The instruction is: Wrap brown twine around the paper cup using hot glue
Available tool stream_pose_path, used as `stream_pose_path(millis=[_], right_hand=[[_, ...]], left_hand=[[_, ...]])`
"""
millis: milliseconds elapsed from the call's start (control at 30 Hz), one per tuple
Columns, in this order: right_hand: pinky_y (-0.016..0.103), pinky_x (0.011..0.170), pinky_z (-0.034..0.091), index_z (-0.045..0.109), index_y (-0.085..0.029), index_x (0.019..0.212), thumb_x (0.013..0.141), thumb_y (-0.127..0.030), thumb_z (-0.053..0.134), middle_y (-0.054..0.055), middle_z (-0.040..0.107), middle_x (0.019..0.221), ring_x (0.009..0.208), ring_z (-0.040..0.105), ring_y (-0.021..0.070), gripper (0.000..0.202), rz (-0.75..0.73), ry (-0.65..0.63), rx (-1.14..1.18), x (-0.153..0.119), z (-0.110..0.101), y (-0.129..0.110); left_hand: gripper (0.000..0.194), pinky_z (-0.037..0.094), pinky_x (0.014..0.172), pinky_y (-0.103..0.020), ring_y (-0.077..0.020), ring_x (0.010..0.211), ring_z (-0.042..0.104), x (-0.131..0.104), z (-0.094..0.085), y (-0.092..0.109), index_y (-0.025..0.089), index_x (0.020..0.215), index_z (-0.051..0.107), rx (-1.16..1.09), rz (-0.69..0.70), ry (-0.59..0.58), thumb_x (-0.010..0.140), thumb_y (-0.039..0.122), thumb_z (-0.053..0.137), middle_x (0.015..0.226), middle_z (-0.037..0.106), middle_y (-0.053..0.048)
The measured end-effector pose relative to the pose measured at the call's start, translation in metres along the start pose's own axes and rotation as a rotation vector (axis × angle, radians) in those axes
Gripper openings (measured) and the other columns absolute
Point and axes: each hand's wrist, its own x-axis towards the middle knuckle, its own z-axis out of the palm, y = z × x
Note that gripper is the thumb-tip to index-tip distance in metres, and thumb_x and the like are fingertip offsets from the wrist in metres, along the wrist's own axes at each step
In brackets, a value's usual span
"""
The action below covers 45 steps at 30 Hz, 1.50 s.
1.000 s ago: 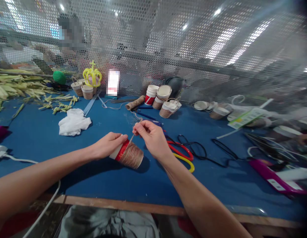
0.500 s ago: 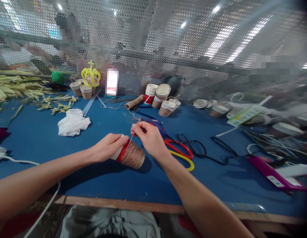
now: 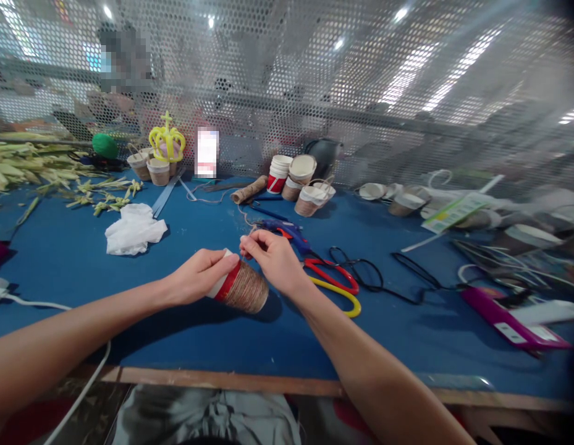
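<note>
A paper cup point(image 3: 247, 288) lies tilted above the blue table, its lower part wrapped in brown twine, with a red band and white rim at the left. My left hand point(image 3: 203, 274) grips it by the rim end, thumb on top. Just right of the rim, my right hand point(image 3: 268, 253) pinches the twine between thumb and fingers. From those fingers the strand runs back toward a twine roll point(image 3: 249, 190). Beside my right wrist are a blue glue gun point(image 3: 289, 232) and scissors with a red and a yellow handle point(image 3: 354, 306).
White crumpled tissue point(image 3: 135, 230) lies left. Cups point(image 3: 309, 201) stand at the back, near a yellow crown point(image 3: 167, 143) and a bright phone point(image 3: 206, 154). Corn husks point(image 3: 31, 164) cover the far left. Black cord point(image 3: 379, 284) and a purple power strip point(image 3: 513, 318) are on the right.
My right hand has moved slightly down and left, closer to the cup's red band. My left hand still holds the cup. The whole view has shifted slightly.
</note>
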Motion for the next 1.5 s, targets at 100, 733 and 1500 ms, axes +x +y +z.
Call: stream_pose_path(millis=[100, 733, 1500], right_hand=[[0.026, 0.059, 0.042, 0.053, -0.016, 0.062, 0.079, -0.031, 0.048, 0.002, 0.057, 0.061, 0.057, 0.052, 0.0119, 0.023, -0.011, -0.024, -0.031, -0.0003, 0.0004, 0.0010], [0.023, 0.057, 0.034, 0.050, -0.015, 0.060, 0.079, -0.028, 0.047, 0.000, 0.052, 0.061, 0.058, 0.046, 0.0106, 0.023, -0.031, -0.091, -0.198, -0.0024, 0.0027, -0.0050], [0.022, 0.057, 0.034, 0.051, -0.015, 0.061, 0.080, -0.030, 0.047, -0.001, 0.052, 0.061, 0.058, 0.045, 0.0101, 0.024, -0.025, -0.090, -0.212, -0.0042, 0.0048, -0.0062]], left_hand=[[0.035, 0.030, 0.048, -0.019, -0.0072, 0.051, 0.034, -0.0008, 0.0003, 0.0009, 0.013, 0.067, 0.048, -0.013, 0.007, -0.013, 0.080, 0.043, 0.036, 0.058, 0.041, 0.004], [0.037, 0.033, 0.052, -0.020, -0.0080, 0.055, 0.034, -0.0012, -0.0033, -0.0023, 0.012, 0.067, 0.049, 0.072, 0.090, -0.036, 0.081, 0.042, 0.034, 0.060, 0.041, 0.003], [0.034, 0.031, 0.049, -0.018, -0.0074, 0.054, 0.032, -0.0013, -0.0044, -0.0001, 0.012, 0.064, 0.047, 0.057, 0.115, -0.027, 0.082, 0.038, 0.034, 0.058, 0.039, 0.003]])
